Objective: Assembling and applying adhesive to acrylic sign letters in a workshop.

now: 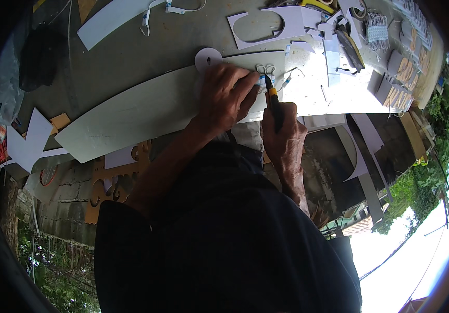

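A long curved grey-white panel (136,107) lies across the table in front of me. Near its right end sit small white-and-blue LED modules (262,80) joined by looped white wire (270,68). My left hand (225,94) rests on the panel with bent fingers, its fingertips closed at one module. In my right hand (285,131) is a black-and-yellow cutter knife (272,99), its tip pointing away from me at the modules and wire. Partly behind my left hand is a white round piece (208,57) with a small dark hole.
White cut-out sheets (242,36) and scraps lie at the far right, by a dark-and-yellow tool (350,49) and bundled LED strings (376,30). Another curved panel (111,23) with wired modules is at the far left. Brown cut-out boards (99,193) sit below the table edge.
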